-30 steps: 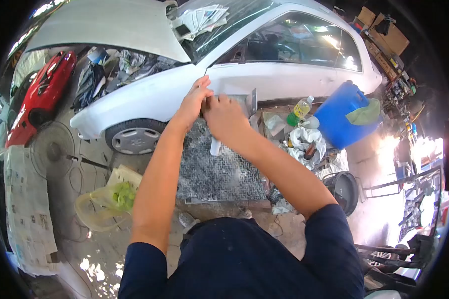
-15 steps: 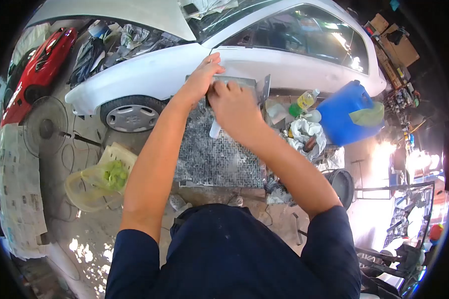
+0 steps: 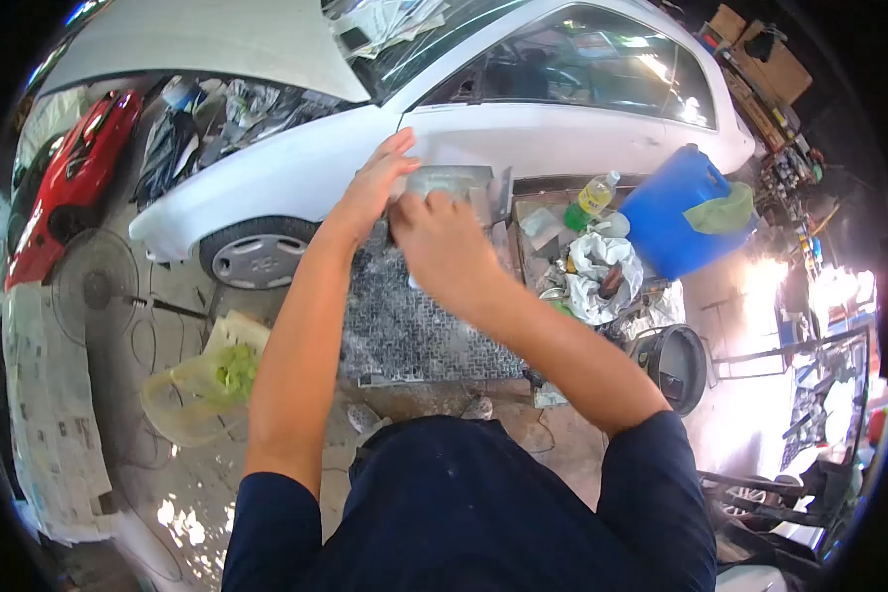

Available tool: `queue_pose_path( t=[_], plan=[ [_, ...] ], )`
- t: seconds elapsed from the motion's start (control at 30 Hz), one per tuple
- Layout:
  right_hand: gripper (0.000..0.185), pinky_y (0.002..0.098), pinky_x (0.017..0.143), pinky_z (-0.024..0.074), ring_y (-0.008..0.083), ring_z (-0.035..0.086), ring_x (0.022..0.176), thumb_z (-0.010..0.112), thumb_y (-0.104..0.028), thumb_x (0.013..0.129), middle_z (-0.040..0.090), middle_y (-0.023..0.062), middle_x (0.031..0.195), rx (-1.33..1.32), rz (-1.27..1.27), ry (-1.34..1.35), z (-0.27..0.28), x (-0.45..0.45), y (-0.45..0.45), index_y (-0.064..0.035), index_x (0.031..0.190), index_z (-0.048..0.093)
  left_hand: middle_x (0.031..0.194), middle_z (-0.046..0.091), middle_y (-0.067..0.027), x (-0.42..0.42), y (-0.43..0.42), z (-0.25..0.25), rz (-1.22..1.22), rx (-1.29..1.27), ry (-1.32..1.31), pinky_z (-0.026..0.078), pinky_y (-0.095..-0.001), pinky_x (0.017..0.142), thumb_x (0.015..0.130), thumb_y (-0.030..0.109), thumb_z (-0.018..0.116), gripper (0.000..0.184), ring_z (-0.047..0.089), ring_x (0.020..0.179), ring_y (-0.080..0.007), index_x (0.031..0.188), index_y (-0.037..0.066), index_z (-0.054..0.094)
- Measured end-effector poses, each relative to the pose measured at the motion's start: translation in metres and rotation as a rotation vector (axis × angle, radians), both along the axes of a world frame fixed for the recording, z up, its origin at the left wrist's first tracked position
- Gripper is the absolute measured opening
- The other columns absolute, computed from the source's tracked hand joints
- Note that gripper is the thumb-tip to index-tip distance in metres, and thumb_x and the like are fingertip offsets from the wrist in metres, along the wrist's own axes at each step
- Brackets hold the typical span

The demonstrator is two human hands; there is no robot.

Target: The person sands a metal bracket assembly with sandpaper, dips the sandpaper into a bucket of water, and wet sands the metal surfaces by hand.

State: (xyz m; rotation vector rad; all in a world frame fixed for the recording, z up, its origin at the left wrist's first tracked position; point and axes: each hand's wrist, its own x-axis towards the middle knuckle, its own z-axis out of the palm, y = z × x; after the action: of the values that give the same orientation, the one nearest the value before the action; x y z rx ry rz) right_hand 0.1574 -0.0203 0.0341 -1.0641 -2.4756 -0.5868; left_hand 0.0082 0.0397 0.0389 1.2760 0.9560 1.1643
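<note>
My left hand is at the left end of a grey metal-looking piece, its fingers stretched forward and its thumb side towards my right hand. Curled and slightly blurred, my right hand sits close beside it, at the near edge of that piece. What the right fingers grip is hidden under them. A bit of something white shows below the right hand. At the right end of the grey piece, a flat upright flange sticks up. All this is over a dusty, woven-patterned work surface.
Beyond stands a white car with its hood raised. To the right are a green-and-yellow bottle, a crumpled white bag, a blue drum and a black bucket. A fan and a clear plastic tub stand left.
The whole view has shifted a little. The white thing under my right hand showed more before and is now mostly covered. Both hands stay at the grey piece.
</note>
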Motion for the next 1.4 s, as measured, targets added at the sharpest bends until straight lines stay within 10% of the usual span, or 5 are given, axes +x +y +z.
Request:
queue_pose_path(
  t=[1.4],
  plan=[
    [0.025,0.0409,0.073,0.0509,0.0278,0.059,0.096,0.061,-0.013,0.085,0.061,0.0098,0.109,-0.022,-0.065,-0.08,0.0,-0.004,0.008,-0.0061,0.108,0.067,0.161,0.036,-0.0141,-0.001,-0.029,0.008,-0.013,-0.04,0.0,0.025,-0.0342,0.119,0.093,0.026,0.052,0.071,0.038,0.143,-0.0252,0.156,0.0,0.034]
  ],
)
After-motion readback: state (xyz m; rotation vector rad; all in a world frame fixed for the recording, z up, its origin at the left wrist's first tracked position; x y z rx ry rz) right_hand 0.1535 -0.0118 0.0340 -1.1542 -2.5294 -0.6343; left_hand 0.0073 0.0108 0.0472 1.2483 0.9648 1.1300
